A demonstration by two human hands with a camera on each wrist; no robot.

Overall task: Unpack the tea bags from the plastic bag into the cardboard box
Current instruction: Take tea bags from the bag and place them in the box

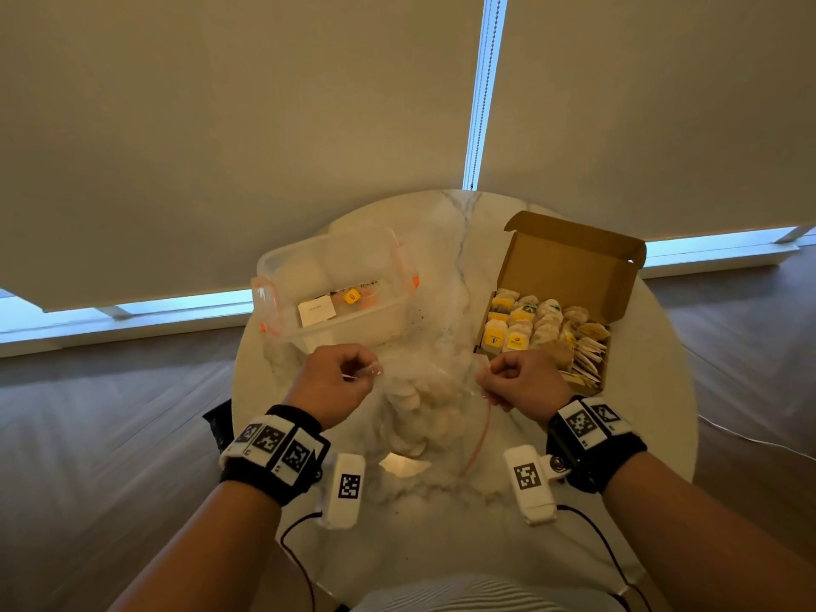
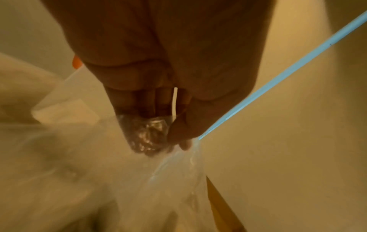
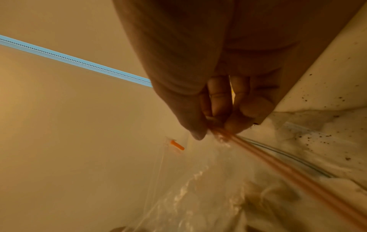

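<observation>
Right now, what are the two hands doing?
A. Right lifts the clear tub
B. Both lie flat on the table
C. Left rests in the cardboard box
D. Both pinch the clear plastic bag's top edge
D: the left hand and the right hand each pinch the plastic bag at its top edge.

Brown cardboard box; clear plastic bag; white-marbled table.

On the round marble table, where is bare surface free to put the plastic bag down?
A bare strip of the round white marble table runs between the clear plastic container with orange clips and the open brown cardboard box. The near edge, by the wrists, is bare too. The centre is crowded: both hands hold the clear plastic bag there.
</observation>
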